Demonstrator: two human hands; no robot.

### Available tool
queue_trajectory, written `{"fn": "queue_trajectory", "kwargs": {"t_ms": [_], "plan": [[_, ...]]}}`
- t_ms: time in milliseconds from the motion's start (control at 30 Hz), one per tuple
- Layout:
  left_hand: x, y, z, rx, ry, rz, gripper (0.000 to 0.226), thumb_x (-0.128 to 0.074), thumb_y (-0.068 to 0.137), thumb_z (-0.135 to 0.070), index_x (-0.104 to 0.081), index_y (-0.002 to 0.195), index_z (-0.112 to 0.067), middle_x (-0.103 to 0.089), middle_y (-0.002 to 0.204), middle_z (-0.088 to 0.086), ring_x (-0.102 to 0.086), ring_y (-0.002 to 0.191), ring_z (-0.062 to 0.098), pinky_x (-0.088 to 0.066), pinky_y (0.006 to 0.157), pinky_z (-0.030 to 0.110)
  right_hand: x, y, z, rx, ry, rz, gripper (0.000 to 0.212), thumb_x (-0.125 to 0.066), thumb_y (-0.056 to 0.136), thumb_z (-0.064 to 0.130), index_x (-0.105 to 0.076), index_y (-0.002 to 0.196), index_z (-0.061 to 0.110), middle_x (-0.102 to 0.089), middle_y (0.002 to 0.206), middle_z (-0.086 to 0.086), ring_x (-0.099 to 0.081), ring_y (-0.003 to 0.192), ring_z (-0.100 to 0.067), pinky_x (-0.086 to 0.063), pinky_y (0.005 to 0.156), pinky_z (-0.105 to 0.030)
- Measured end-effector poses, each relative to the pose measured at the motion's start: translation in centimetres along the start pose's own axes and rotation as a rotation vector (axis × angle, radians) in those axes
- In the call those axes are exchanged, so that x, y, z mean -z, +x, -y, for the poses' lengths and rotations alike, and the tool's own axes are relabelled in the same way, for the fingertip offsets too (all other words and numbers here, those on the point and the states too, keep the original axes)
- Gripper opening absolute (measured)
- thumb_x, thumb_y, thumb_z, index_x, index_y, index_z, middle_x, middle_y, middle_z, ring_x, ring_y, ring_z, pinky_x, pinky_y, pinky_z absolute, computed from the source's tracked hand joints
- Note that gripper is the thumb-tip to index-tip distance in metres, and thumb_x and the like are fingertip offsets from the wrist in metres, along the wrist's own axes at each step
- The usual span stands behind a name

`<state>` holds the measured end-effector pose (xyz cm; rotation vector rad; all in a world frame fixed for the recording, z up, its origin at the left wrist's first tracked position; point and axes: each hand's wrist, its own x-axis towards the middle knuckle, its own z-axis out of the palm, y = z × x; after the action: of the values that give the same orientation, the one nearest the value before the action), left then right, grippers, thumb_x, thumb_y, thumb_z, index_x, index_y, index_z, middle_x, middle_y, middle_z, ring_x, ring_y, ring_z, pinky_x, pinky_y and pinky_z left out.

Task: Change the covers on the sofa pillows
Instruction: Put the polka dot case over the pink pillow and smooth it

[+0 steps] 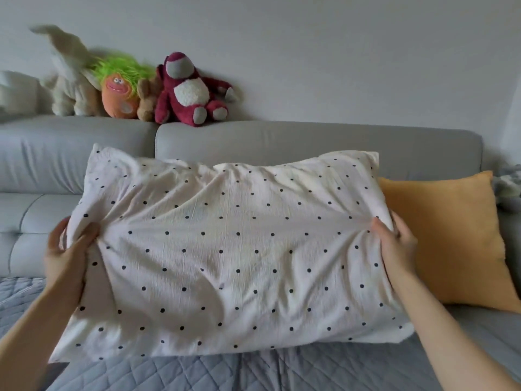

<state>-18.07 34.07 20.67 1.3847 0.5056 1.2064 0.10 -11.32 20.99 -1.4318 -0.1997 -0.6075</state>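
Observation:
A large pillow in a white cover with dark dots [231, 249] fills the middle of the view, held up over the sofa seat. My left hand [66, 255] grips its left edge, thumb on the front and fingers curled round the bunched fabric. My right hand [397, 246] grips the right edge the same way. The cover is wrinkled and its lower edge hangs loose near the quilted seat. A yellow-orange pillow [451, 244] leans against the sofa back just right of my right hand.
The grey sofa [282, 142] runs across the view, with a blue-grey quilted throw [197, 373] on its seat. Several plush toys, among them a dark red bear [191, 91] and a green-haired doll [121, 91], sit on the sofa's top. A grey fabric bundle [510, 187] lies at far right.

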Motion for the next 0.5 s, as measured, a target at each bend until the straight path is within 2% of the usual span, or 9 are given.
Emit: {"fn": "queue_trajectory", "kwargs": {"t_ms": [33, 100, 167, 200, 267, 333, 400, 500], "plan": [[-0.6, 1.6, 0.4, -0.010, -0.012, 0.000, 0.046, -0.066, 0.083, -0.032, -0.053, 0.126, -0.027, -0.057, 0.129, 0.003, -0.055, 0.114, 0.021, -0.043, 0.097, 0.036, -1.5, 1.6, -0.4, 0.032, 0.016, -0.005, 0.031, -0.059, 0.088, 0.018, -0.062, 0.119, 0.016, -0.064, 0.091, 0.008, -0.056, 0.068, 0.006, -0.044, 0.059, -0.010], [-2.4, 4.5, 1.5, -0.016, -0.058, -0.004, 0.044, -0.063, 0.084, -0.032, -0.053, 0.127, -0.027, -0.058, 0.126, 0.003, -0.057, 0.104, 0.016, -0.047, 0.087, 0.027, -4.3, 4.5, -1.5, 0.078, 0.053, -0.026, 0.034, -0.059, 0.089, 0.017, -0.060, 0.123, 0.014, -0.065, 0.099, 0.005, -0.057, 0.076, 0.005, -0.044, 0.062, -0.006], [-4.4, 6.8, 3.1, -0.054, -0.064, -0.012, 0.042, -0.061, 0.087, -0.032, -0.052, 0.128, -0.026, -0.058, 0.117, 0.000, -0.056, 0.095, 0.011, -0.046, 0.074, 0.019, -6.5, 6.8, -3.3, 0.111, 0.042, -0.052, 0.038, -0.060, 0.089, 0.021, -0.057, 0.127, 0.016, -0.063, 0.109, 0.004, -0.059, 0.088, -0.003, -0.046, 0.072, -0.014], [-5.4, 7.6, 4.2, -0.083, -0.033, -0.030, 0.043, -0.061, 0.087, -0.033, -0.050, 0.129, -0.026, -0.057, 0.117, 0.000, -0.055, 0.097, 0.013, -0.046, 0.076, 0.021, -7.3, 7.7, -4.7, 0.120, 0.008, -0.068, 0.040, -0.059, 0.090, 0.023, -0.055, 0.129, 0.017, -0.062, 0.112, 0.004, -0.058, 0.093, -0.006, -0.044, 0.077, -0.018], [-7.1, 8.8, 7.5, -0.119, 0.040, -0.050, 0.050, -0.062, 0.088, -0.033, -0.045, 0.134, -0.025, -0.053, 0.129, 0.003, -0.051, 0.114, 0.020, -0.041, 0.091, 0.029, -8.1, 8.7, -8.7, 0.074, -0.105, -0.105, 0.048, -0.058, 0.090, 0.032, -0.047, 0.135, 0.017, -0.055, 0.124, 0.001, -0.053, 0.109, -0.013, -0.041, 0.088, -0.027], [-8.2, 9.4, 12.4, -0.098, 0.140, 0.018, 0.056, -0.058, 0.090, -0.030, -0.035, 0.141, -0.021, -0.042, 0.141, 0.009, -0.042, 0.126, 0.025, -0.033, 0.101, 0.033, -8.5, 8.7, -13.7, -0.022, -0.384, -0.129, 0.062, -0.052, 0.089, 0.049, -0.038, 0.140, 0.018, -0.048, 0.137, -0.006, -0.047, 0.122, -0.027, -0.038, 0.100, -0.042], [-8.6, 9.8, 17.8, -0.071, 0.359, 0.123, 0.056, -0.049, 0.095, -0.032, -0.027, 0.145, -0.019, -0.039, 0.140, 0.021, -0.036, 0.128, 0.033, -0.026, 0.108, 0.042, -9.0, 7.7, -18.0, -0.067, -0.686, -0.140, 0.069, -0.040, 0.089, 0.061, -0.034, 0.142, 0.017, -0.044, 0.141, -0.014, -0.042, 0.126, -0.037, -0.032, 0.104, -0.054], [-8.5, 10.6, 22.1, -0.045, 0.591, 0.138, 0.051, -0.039, 0.099, -0.037, -0.027, 0.146, -0.021, -0.040, 0.133, 0.029, -0.034, 0.125, 0.041, -0.023, 0.108, 0.049, -9.7, 6.2, -20.7, -0.018, -0.728, -0.162, 0.069, -0.023, 0.092, 0.062, -0.033, 0.143, 0.016, -0.041, 0.142, -0.017, -0.038, 0.128, -0.038, -0.029, 0.105, -0.056]]}}
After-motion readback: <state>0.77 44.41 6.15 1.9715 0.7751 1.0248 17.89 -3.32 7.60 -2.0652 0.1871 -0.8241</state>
